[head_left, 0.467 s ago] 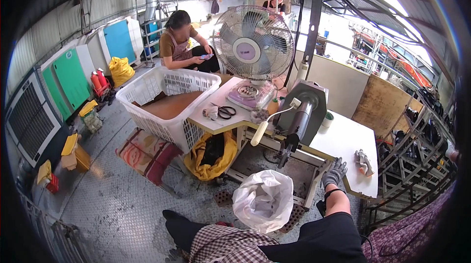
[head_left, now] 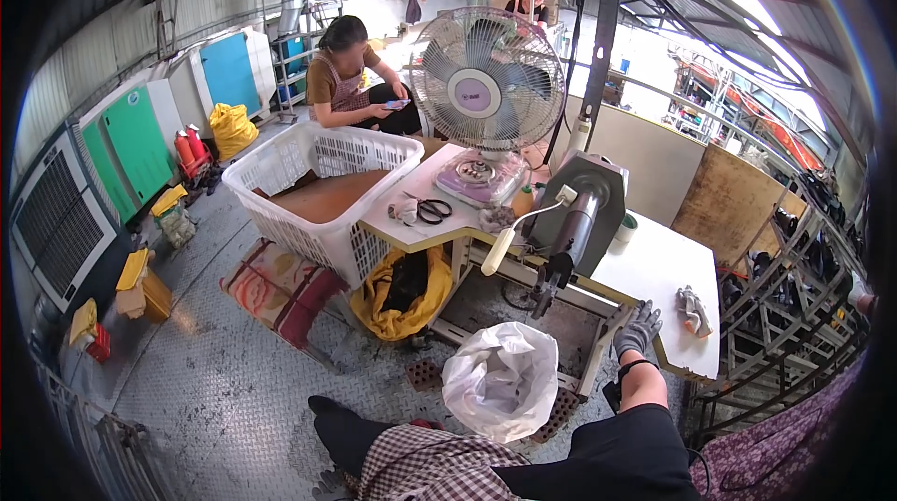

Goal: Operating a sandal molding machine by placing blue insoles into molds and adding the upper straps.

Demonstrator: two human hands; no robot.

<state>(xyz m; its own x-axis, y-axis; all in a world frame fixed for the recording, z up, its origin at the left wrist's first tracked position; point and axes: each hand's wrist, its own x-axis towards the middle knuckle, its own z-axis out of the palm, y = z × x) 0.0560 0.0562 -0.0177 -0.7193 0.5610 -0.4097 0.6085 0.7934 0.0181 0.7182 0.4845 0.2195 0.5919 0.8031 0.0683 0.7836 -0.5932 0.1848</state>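
Observation:
My right hand (head_left: 638,326) wears a grey knit glove and rests with its fingers spread on the metal frame at the near edge of a white table (head_left: 654,263). It holds nothing. A black band sits on that wrist. A pair of grey gloves (head_left: 691,310) lies on the table just to the right of the hand. To its left stands a grey machine (head_left: 584,211) with a long white-handled lever (head_left: 512,237). Below it is an open white plastic bag (head_left: 502,379). A small grey shape (head_left: 327,482) at the bottom edge may be my left hand; it is too unclear to tell.
A table fan (head_left: 486,90) and scissors (head_left: 432,210) are on a second white table. A white laundry basket (head_left: 322,188) stands beside it, a yellow sack (head_left: 406,286) beneath. Another person (head_left: 350,76) sits behind, looking at a phone. Metal racks (head_left: 794,295) stand at the right.

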